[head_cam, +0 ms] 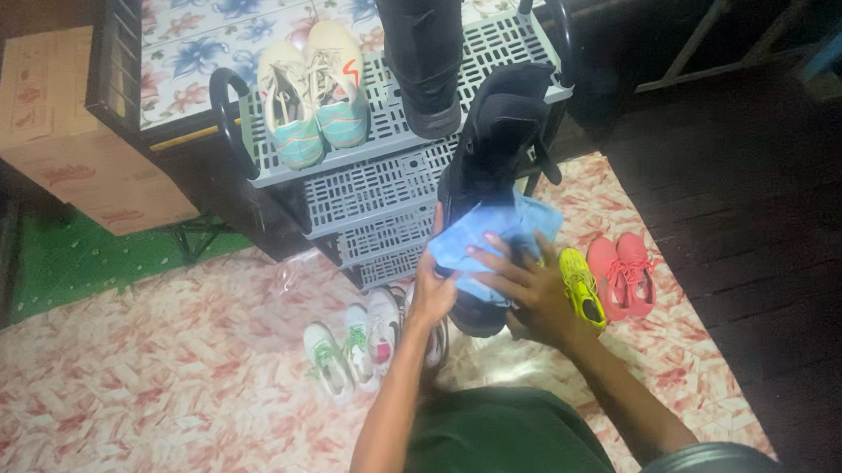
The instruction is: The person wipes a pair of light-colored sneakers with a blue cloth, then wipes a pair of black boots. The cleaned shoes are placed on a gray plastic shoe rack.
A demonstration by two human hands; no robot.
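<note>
A tall black boot [494, 152] is held upright in front of a grey shoe rack [378, 185]. My left hand [432, 295] grips the boot low on its left side. My right hand [534, 293] presses a light blue cloth [490, 237] against the boot's lower front. The cloth hides the boot's middle, and the toe [476, 320] shows below the hands.
On the rack's top shelf stand a pair of beige and teal sneakers [314, 86] and another black boot [422, 39]. White sneakers [364, 339], a yellow shoe [580, 285] and red shoes [623, 274] lie on the patterned mat. A cardboard box [67, 123] stands at the left.
</note>
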